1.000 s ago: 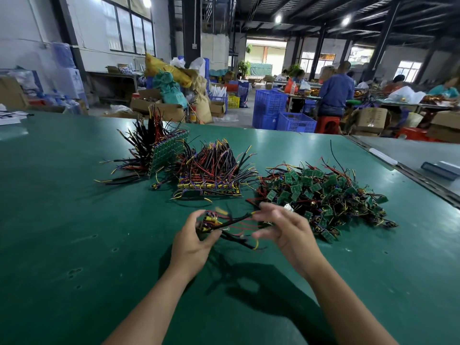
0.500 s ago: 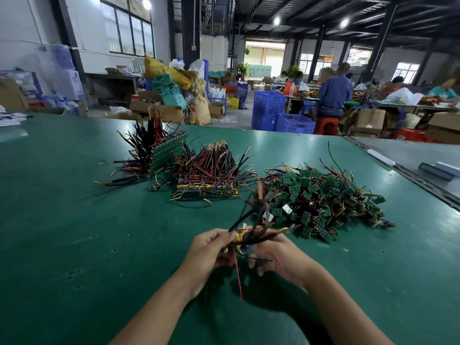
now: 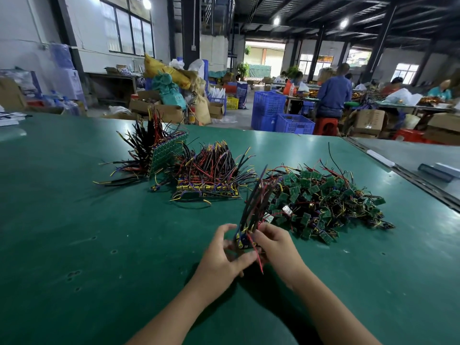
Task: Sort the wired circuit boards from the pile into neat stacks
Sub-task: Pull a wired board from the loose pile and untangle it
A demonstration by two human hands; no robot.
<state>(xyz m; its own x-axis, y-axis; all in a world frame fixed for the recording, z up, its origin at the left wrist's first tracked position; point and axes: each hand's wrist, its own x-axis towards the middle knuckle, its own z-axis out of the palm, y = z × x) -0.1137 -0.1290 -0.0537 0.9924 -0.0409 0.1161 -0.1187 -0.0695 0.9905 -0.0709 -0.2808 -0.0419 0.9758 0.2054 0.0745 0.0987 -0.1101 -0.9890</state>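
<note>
Ceiling lamps and tall windows are lighting the hall evenly, and pale glare is lying on the green table. The left hand is blurring slightly, soft shadows are falling under it, and the edges are bending.

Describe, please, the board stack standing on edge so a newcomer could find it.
On the green table, three heaps of wired boards sit in a row. Take the leftmost stack. Unlike the flat stack and loose pile to its right, its boards stand on edge, black wires fanning left.
</note>
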